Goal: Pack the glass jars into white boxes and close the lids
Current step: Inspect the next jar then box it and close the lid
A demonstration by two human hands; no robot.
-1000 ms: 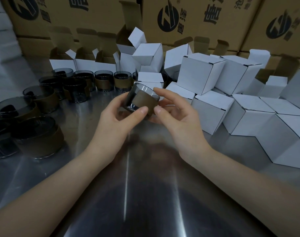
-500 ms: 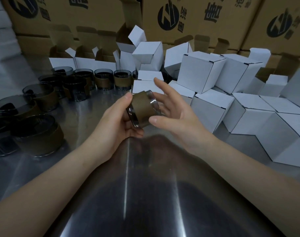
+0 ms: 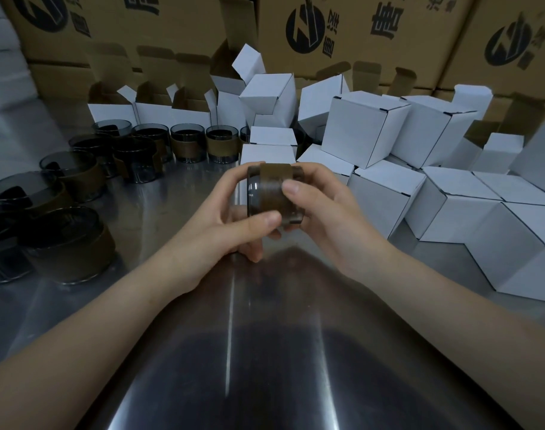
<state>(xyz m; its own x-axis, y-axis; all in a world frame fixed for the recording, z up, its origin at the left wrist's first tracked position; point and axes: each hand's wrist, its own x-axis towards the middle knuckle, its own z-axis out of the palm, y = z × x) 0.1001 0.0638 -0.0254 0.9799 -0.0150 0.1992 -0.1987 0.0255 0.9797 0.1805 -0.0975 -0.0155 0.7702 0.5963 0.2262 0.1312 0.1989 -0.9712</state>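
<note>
Glass jar is sitting sideways mid-air over the steel table, just near-side of the white boxes. Left hand and right hand are both gripping it now; the right fingers were splayed open before.

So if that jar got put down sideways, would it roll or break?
It would probably roll: the glass jar is round and held sideways by the left hand and right hand. Being glass, it could crack; the brown band may help grip.

Glass jar between both hands above steel table
</note>
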